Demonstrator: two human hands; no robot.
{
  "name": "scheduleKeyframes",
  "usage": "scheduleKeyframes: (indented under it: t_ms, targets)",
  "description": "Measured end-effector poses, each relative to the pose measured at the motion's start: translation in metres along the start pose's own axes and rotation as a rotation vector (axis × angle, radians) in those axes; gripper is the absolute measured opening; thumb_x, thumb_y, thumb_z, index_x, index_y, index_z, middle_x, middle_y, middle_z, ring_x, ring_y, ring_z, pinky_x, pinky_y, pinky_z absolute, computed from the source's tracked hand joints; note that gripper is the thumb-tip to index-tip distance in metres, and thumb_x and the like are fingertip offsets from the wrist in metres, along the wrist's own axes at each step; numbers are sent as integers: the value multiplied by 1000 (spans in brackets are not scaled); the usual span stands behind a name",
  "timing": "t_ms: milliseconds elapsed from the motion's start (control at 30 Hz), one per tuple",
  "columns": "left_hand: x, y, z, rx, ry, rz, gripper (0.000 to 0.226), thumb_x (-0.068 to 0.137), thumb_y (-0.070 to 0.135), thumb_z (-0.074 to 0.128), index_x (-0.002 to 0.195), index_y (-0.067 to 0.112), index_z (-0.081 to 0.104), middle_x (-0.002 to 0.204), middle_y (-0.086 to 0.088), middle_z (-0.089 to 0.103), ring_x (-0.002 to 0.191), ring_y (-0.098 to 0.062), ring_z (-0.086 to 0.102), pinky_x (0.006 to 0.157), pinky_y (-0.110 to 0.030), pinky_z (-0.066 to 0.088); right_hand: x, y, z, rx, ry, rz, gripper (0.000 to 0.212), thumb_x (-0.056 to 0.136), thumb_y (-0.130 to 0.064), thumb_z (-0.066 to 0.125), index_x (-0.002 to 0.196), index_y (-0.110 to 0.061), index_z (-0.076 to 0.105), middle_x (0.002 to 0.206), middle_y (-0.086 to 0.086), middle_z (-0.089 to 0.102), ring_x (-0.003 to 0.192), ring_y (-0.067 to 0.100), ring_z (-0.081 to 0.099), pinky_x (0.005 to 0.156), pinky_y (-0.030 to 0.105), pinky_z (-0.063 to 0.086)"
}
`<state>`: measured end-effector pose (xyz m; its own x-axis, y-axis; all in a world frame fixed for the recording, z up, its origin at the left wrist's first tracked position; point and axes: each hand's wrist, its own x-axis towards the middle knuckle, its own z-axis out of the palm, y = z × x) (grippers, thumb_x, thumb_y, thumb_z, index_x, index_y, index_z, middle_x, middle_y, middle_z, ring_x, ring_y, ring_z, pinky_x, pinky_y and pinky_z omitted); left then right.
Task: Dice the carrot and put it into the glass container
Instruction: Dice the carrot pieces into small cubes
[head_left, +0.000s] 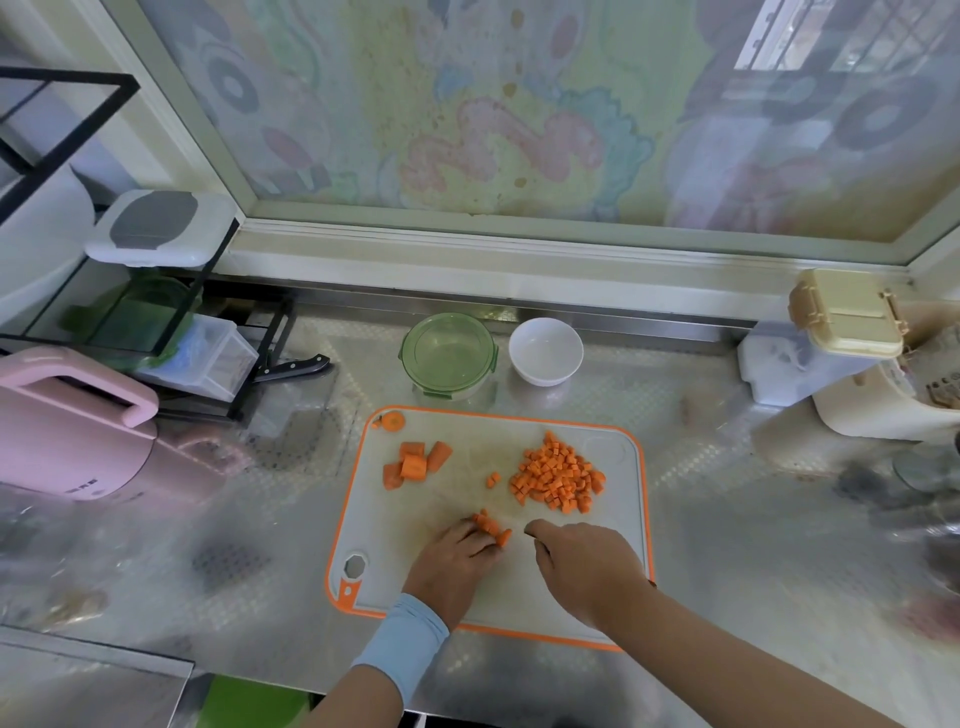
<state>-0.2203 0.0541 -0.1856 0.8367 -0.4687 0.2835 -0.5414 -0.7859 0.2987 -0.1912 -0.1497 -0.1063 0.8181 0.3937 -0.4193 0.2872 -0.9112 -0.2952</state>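
Left hand (457, 561): fingers are curled and pressed together, holding down a small carrot bunch (491, 526) near the front of the board.
Right hand (587, 566): just right of the bunch, not touching it. 1 finger points to the left and the others are tucked under. I cannot tell what it holds.
Cutting board (618, 545): white with an orange edge, flat on the shiny counter (727, 597).
Diced pile (558, 480): lots of little orange cubes on the right side of the board.
Loose cubes (492, 479): 2 small ones, between the pile and the big pieces.
Big carrot pieces (415, 465): uncut chunks at the back left of the board.
Carrot end (393, 421): a round slice in the back left corner.
Glass container (448, 356): behind the board, with a green lid on top. No carrot shows in it.
White bowl (545, 351): just right of the container.
Wristband (410, 631): light blue, on the left wrist.
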Motion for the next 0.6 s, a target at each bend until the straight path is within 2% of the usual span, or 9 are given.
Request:
scheduleKeyframes:
  t_ms: [133, 233, 300, 433, 600]
  targets:
    - [0, 3, 0, 7, 18, -42, 25, 82, 9, 53, 89, 16, 76, 93, 3, 70, 94, -18, 58, 77, -29, 54, -11, -6, 4, -61, 26, -26, 32, 105, -27, 30, 131, -29, 49, 78, -1, 62, 69, 25, 62, 63, 35, 50]
    - [-1, 3, 1, -3, 17, -48, 25, 82, 10, 52, 86, 15, 76, 93, 2, 71, 96, -17, 55, 77, -29, 54, -17, -7, 7, -79, 41, 3, 28, 105, -24, 33, 127, -27, 49, 66, -6, 46, 60, 21, 52, 48, 31, 34]
    - [2, 4, 0, -13, 31, -36, 28, 81, 8, 49, 86, 14, 76, 91, 1, 71, 95, -16, 54, 78, -28, 54, -20, -6, 8, -83, 40, 22, 27, 105, -24, 32, 126, -27, 49, 64, -7, 40, 57, 19, 46, 46, 30, 26]
    - [6, 6, -2, -22, 83, -27, 31, 78, 4, 48, 84, 11, 77, 91, 0, 72, 94, -16, 55, 84, -22, 46, -25, -7, 9, -68, 17, 33, 24, 103, -20, 35, 122, -25, 49, 64, -7, 41, 55, 18, 45, 46, 30, 26]
    - [4, 3, 0, -4, 93, -40, 26, 78, 7, 53, 84, 15, 77, 91, 3, 72, 93, -16, 55, 83, -24, 45, -24, -7, 7, -42, -11, 41, 24, 103, -19, 34, 121, -25, 48, 65, -6, 42, 60, 22, 50, 49, 31, 32]
